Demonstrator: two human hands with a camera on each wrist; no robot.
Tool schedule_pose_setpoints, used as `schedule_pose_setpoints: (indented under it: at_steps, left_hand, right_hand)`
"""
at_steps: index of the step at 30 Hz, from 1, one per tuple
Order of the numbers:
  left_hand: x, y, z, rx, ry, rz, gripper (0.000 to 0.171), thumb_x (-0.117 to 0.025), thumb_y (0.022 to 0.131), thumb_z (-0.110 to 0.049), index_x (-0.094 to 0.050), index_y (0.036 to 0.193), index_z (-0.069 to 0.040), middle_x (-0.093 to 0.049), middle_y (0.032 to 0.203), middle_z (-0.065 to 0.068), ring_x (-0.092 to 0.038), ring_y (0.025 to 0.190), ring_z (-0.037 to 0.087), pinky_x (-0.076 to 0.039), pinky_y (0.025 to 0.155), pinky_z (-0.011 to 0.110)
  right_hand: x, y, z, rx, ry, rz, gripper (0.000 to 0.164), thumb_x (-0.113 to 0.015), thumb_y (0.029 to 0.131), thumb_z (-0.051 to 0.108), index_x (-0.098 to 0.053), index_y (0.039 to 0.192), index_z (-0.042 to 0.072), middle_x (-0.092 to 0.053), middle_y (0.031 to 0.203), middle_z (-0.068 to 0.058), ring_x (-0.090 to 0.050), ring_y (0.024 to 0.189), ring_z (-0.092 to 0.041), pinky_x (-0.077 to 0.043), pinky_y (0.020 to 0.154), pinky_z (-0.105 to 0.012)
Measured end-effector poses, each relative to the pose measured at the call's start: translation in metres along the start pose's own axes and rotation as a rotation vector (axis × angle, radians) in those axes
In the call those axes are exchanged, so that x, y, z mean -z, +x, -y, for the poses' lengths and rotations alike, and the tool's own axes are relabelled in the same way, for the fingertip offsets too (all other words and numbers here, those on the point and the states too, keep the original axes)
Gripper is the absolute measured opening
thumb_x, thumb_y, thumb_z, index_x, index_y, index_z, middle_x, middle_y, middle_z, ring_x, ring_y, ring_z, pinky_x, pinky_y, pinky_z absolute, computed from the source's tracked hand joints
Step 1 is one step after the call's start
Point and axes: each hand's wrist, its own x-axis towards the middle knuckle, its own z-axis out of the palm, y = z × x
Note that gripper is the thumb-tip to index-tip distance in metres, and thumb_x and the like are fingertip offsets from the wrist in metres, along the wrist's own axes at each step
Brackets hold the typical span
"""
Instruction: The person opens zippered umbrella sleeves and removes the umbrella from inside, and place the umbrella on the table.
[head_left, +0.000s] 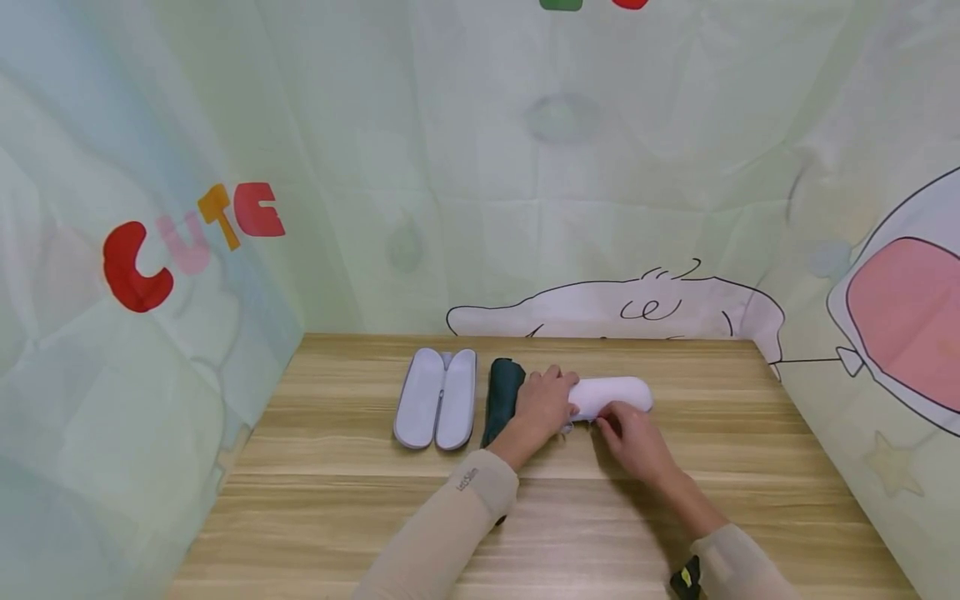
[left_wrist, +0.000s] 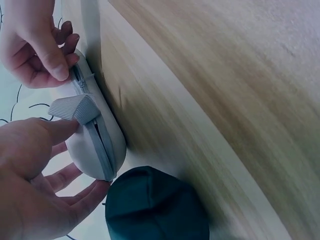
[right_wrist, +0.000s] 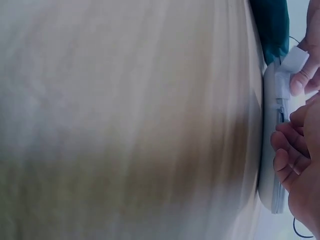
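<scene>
A pale zippered case (head_left: 613,393) lies lengthwise across the table, its zipper side toward me. My left hand (head_left: 546,400) holds its left end, fingers around the end and thumb by the grey strap loop (left_wrist: 75,108). With thumb and fingertips, my right hand (head_left: 633,437) pinches at the zipper pull; the fingers mostly hide the pull. The zipper (left_wrist: 102,142) shows a narrow dark gap near the left end. Both hands also appear at the case in the wrist views. Close to the left hand lies a dark green fabric-covered roll (head_left: 502,398).
An open grey case (head_left: 417,400) lies left of the green roll, its two halves spread flat. The wooden table (head_left: 337,517) ends at the back against a printed cloth backdrop (head_left: 480,208), with cloth at both sides too.
</scene>
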Motion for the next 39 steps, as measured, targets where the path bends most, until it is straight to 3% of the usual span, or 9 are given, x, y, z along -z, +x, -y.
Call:
schedule_pose_setpoints:
  at_steps: [7, 18, 28, 34, 39]
  left_hand:
    - [-0.001, -0.001, 0.000, -0.005, -0.006, -0.022, 0.053, -0.072, 0.100, -0.046, -0.060, 0.149, -0.030, -0.061, 0.140, 0.002, -0.062, 0.111, 0.025, -0.057, 0.089, 0.039]
    - [-0.001, -0.002, -0.001, -0.015, 0.006, -0.010, 0.053, -0.071, 0.101, -0.045, -0.058, 0.150, -0.030, -0.060, 0.140, 0.001, -0.062, 0.113, 0.025, -0.057, 0.090, 0.039]
    - [-0.002, -0.004, 0.000, -0.040, 0.006, -0.019, 0.052, -0.071, 0.102, -0.043, -0.059, 0.150, -0.029, -0.060, 0.139, 0.001, -0.061, 0.111, 0.025, -0.057, 0.088, 0.039]
    - [-0.007, -0.006, 0.002, -0.053, 0.036, -0.026, 0.052, -0.070, 0.102, -0.044, -0.058, 0.150, -0.029, -0.061, 0.137, 0.001, -0.061, 0.106, 0.023, -0.058, 0.081, 0.036]
    - [-0.008, -0.005, 0.003, -0.035, 0.007, -0.048, 0.053, -0.070, 0.102, -0.044, -0.059, 0.151, -0.027, -0.061, 0.139, 0.001, -0.061, 0.114, 0.022, -0.060, 0.084, 0.036]
  right_hand:
    - [0.012, 0.010, -0.002, -0.011, 0.022, -0.006, 0.007, -0.075, 0.095, 0.001, -0.069, 0.098, 0.003, -0.070, 0.091, -0.005, -0.066, 0.085, -0.021, -0.057, 0.078, -0.046]
    - [0.022, 0.011, -0.012, 0.021, -0.008, -0.098, 0.008, -0.075, 0.093, -0.001, -0.069, 0.098, 0.001, -0.068, 0.089, -0.006, -0.065, 0.081, -0.022, -0.056, 0.073, -0.043]
    - [0.031, 0.015, -0.020, 0.024, -0.023, -0.165, 0.013, -0.079, 0.089, -0.001, -0.070, 0.098, -0.003, -0.063, 0.094, -0.013, -0.058, 0.092, -0.033, -0.048, 0.081, -0.049]
    - [0.034, 0.013, -0.028, 0.007, -0.014, -0.150, 0.025, -0.082, 0.085, 0.002, -0.070, 0.105, -0.007, -0.064, 0.106, -0.023, -0.056, 0.105, -0.044, -0.044, 0.092, -0.057]
    - [0.040, 0.014, -0.031, -0.090, 0.019, -0.080, 0.033, -0.080, 0.091, 0.007, -0.068, 0.117, -0.009, -0.061, 0.120, -0.029, -0.053, 0.117, -0.049, -0.042, 0.101, -0.062]
